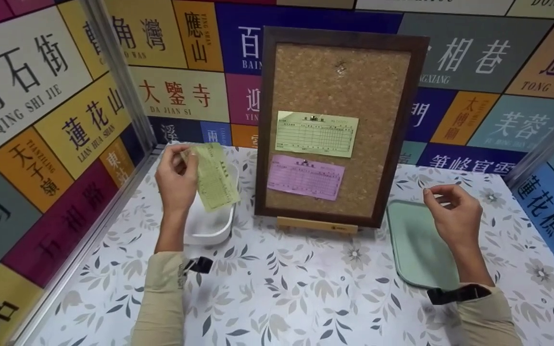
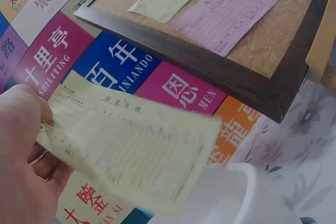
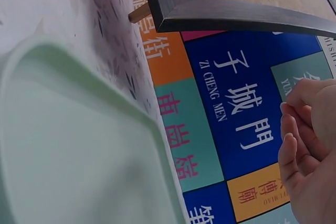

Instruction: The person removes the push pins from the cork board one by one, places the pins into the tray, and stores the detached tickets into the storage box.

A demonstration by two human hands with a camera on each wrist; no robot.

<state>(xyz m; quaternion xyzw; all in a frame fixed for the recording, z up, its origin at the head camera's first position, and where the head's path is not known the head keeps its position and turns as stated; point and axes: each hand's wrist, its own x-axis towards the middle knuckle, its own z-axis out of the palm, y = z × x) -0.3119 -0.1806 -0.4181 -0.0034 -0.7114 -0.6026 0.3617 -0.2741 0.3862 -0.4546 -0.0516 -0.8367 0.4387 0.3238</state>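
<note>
My left hand (image 1: 178, 175) pinches a yellow-green printed form (image 1: 217, 178) by its edge, thumb on the near face. The slip (image 2: 131, 140) hangs tilted over a white tray (image 1: 219, 235), left of a framed corkboard (image 1: 383, 120). On the cork are a yellow-green form (image 1: 315, 134) and, just below it, a purple form (image 1: 306, 178), each with a small pin at its top. My right hand (image 1: 457, 214) is raised over the right part of a pale green tray (image 1: 421, 250). Its fingers are curled, with thumb and index finger together; nothing shows between them.
A cluster of small shiny pins (image 1: 339, 66) sits near the top of the cork. The board leans on a wooden stand (image 1: 318, 226) on a leaf-patterned tabletop (image 1: 296, 288). Walls with coloured name panels (image 1: 176, 93) rise behind and at both sides.
</note>
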